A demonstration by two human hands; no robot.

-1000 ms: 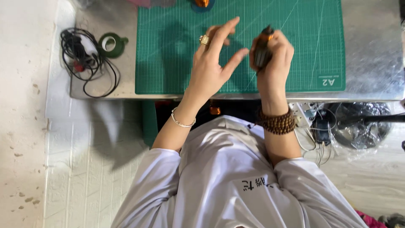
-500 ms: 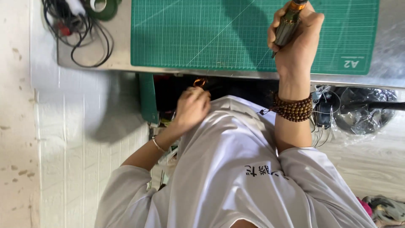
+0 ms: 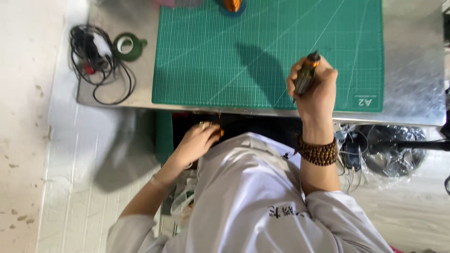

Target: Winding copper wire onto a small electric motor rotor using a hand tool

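Note:
My right hand (image 3: 315,89) is closed around a dark pen-shaped tool with an orange tip (image 3: 306,75), held over the near edge of a green cutting mat (image 3: 225,56). A band of brown wooden beads (image 3: 318,152) circles that wrist. My left hand (image 3: 197,140) is down below the metal table's front edge (image 3: 140,100), against my white shirt. It wears a ring, and a small orange thing (image 3: 220,133) shows at its fingertips; whether the fingers grip it is unclear.
A tangle of black cables (image 3: 96,61) and a green tape roll (image 3: 126,45) lie on the table's left end. An orange object (image 3: 233,4) sits at the mat's far edge. A clear bag of wires (image 3: 375,154) lies on the floor to the right.
My left hand dropped from the mat to below the table edge. My right hand, still holding the tool, went briefly toward the far right of the mat and has come back nearer.

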